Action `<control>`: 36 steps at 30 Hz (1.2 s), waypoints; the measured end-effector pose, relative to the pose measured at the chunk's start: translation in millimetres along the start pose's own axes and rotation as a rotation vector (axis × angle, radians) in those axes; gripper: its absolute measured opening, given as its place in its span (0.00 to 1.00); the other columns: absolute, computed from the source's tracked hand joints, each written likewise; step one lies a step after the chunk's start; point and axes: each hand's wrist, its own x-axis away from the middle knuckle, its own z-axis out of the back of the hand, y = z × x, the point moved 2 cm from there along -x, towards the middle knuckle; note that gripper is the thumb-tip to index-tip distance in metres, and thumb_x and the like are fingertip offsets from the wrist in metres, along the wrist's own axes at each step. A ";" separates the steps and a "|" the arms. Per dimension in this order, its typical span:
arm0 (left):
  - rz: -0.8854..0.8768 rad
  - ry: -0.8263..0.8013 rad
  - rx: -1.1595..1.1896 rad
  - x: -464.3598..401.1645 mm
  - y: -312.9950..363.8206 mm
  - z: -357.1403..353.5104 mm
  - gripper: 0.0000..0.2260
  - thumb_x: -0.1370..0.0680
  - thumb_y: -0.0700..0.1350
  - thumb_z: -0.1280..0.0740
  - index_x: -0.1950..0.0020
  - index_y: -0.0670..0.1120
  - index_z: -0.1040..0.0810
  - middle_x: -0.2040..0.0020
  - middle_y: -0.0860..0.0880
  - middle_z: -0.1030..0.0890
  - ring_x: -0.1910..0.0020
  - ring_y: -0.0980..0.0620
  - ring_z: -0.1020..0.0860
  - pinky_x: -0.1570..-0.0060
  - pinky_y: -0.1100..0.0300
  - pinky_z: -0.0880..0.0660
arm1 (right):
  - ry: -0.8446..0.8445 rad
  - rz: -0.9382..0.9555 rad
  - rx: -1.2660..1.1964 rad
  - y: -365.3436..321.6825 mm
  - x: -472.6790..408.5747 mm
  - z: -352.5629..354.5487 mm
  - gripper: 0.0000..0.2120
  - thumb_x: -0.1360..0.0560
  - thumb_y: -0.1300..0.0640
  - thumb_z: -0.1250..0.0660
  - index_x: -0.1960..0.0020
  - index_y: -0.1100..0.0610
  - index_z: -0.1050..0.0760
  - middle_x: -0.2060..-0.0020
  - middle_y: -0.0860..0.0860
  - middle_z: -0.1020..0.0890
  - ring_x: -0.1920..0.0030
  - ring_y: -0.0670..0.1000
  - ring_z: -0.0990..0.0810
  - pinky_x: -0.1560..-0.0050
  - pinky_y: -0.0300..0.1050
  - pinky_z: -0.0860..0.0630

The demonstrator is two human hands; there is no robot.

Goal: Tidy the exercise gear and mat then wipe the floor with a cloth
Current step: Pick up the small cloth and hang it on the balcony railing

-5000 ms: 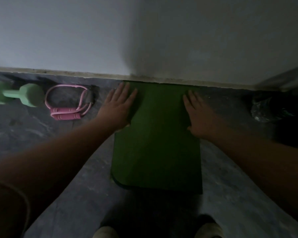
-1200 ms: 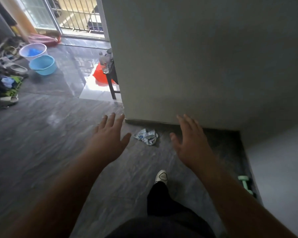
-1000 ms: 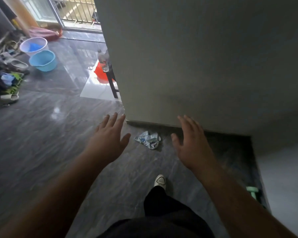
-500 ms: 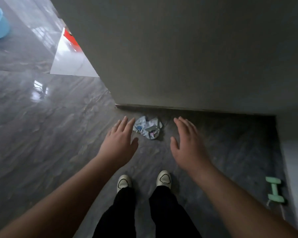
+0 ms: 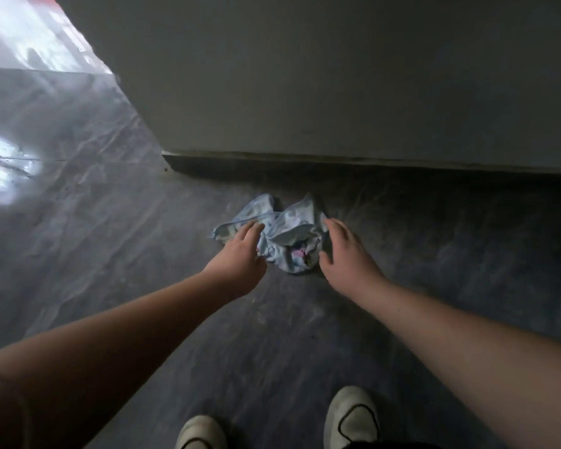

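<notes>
A crumpled pale blue cloth [image 5: 285, 234] with pink markings lies on the dark grey floor [image 5: 117, 241], near the wall's base [image 5: 337, 163]. The left hand [image 5: 238, 257] and right hand [image 5: 347, 254] flank it, fingers extended and relaxed, gripping nothing; whether they touch it is unclear. Two white shoes [image 5: 352, 416] stand below.

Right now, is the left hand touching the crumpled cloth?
Cannot tell. In the head view the left hand overlaps the cloth edge, open fingers over it, but contact isn't plain.

Single head-worn view, angled steeply down, close above floor [image 5: 110, 254], facing wall [image 5: 337, 76]
</notes>
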 end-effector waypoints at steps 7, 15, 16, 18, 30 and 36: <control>-0.023 -0.105 0.048 -63.9 -35.8 -43.2 0.28 0.24 0.43 0.33 0.24 0.52 0.35 0.27 0.47 0.30 0.36 0.44 0.24 0.40 0.54 0.26 | -0.155 0.058 0.132 27.9 -72.5 -50.2 0.35 0.23 0.56 0.35 0.21 0.45 0.45 0.23 0.49 0.38 0.25 0.56 0.37 0.26 0.49 0.39; 0.051 -0.091 0.092 -71.1 -50.7 -51.9 0.18 0.26 0.47 0.27 0.37 0.59 0.21 0.44 0.47 0.24 0.46 0.45 0.23 0.46 0.56 0.26 | -0.123 0.034 0.149 26.3 -59.1 -71.3 0.11 0.24 0.58 0.35 0.43 0.55 0.22 0.43 0.55 0.24 0.42 0.59 0.26 0.41 0.46 0.30; 0.038 -0.083 0.097 -69.8 -50.4 -54.8 0.18 0.26 0.47 0.27 0.38 0.59 0.21 0.44 0.48 0.26 0.47 0.46 0.24 0.46 0.56 0.27 | -0.097 0.038 0.139 26.8 -57.8 -70.1 0.08 0.24 0.58 0.36 0.47 0.56 0.22 0.46 0.56 0.24 0.44 0.60 0.26 0.45 0.47 0.30; -0.015 -0.027 0.102 -70.3 -49.4 -58.1 0.16 0.26 0.47 0.27 0.40 0.57 0.20 0.48 0.49 0.28 0.49 0.46 0.26 0.47 0.57 0.29 | -0.057 0.077 0.088 24.7 -56.6 -64.2 0.05 0.23 0.59 0.37 0.53 0.56 0.22 0.52 0.55 0.25 0.48 0.59 0.25 0.51 0.46 0.32; -0.082 0.231 0.511 57.4 45.1 100.8 0.07 0.23 0.45 0.33 0.56 0.57 0.28 0.58 0.56 0.20 0.60 0.57 0.23 0.53 0.59 0.26 | 0.104 0.110 -0.306 -95.6 45.9 101.1 0.04 0.23 0.64 0.34 0.51 0.58 0.21 0.56 0.48 0.25 0.53 0.48 0.25 0.54 0.37 0.34; 0.069 0.342 0.643 200.2 131.8 259.3 0.03 0.22 0.44 0.32 0.54 0.50 0.24 0.66 0.53 0.22 0.70 0.58 0.29 0.65 0.59 0.31 | 0.085 0.082 -0.428 -220.3 134.7 253.9 0.07 0.21 0.63 0.36 0.53 0.52 0.24 0.57 0.55 0.23 0.57 0.50 0.25 0.55 0.44 0.29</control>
